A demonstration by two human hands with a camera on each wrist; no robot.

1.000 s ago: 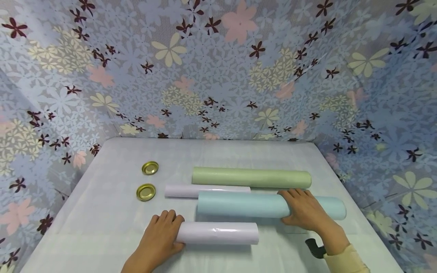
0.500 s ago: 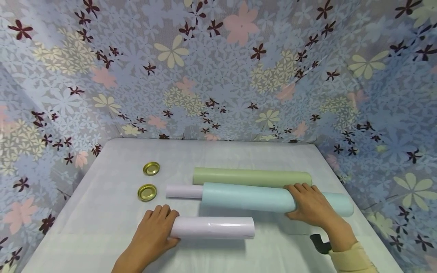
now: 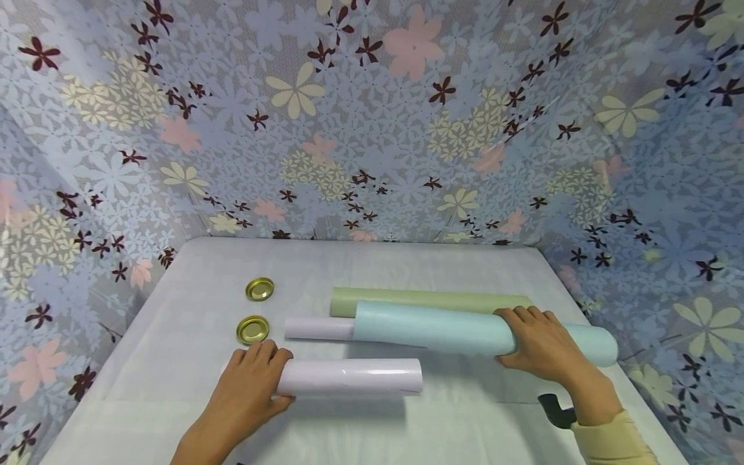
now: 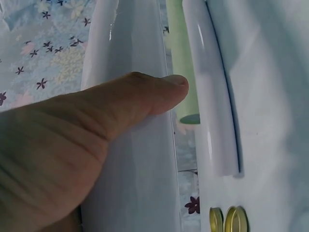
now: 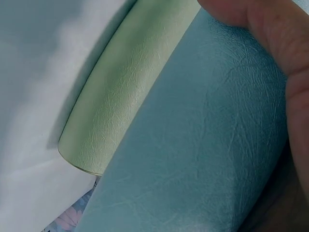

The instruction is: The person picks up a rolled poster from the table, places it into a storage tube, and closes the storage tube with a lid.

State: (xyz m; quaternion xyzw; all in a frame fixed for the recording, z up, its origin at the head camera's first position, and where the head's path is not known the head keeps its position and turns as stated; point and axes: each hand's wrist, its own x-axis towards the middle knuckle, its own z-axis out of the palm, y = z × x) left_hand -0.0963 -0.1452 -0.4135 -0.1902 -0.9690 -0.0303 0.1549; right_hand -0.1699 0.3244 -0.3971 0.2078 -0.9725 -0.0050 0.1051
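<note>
My left hand (image 3: 247,391) grips the left end of a glossy white paper roll (image 3: 354,376), its thumb lying across the roll in the left wrist view. The roll hangs just above the table, with a shadow under it. Farther right, my right hand (image 3: 540,342) holds a thicker light blue roll (image 3: 430,327) around its right half, raised and slightly tilted, its left end higher. Behind the blue roll lies a light green roll (image 3: 383,299), partly covered by it. A thinner white roll (image 3: 316,328) lies on the table, its right part hidden behind the blue one.
Two gold-coloured round lids (image 3: 259,289) sit at the table's left side. A black curved object (image 3: 556,411) lies by the right forearm. Flowered cloth (image 3: 372,129) hangs behind and beside the white-covered table (image 3: 465,433).
The blue roll has been lifted and shifted right and away from me, covering more of the green and thin white rolls. The larger white roll has risen off the table and moved left.
</note>
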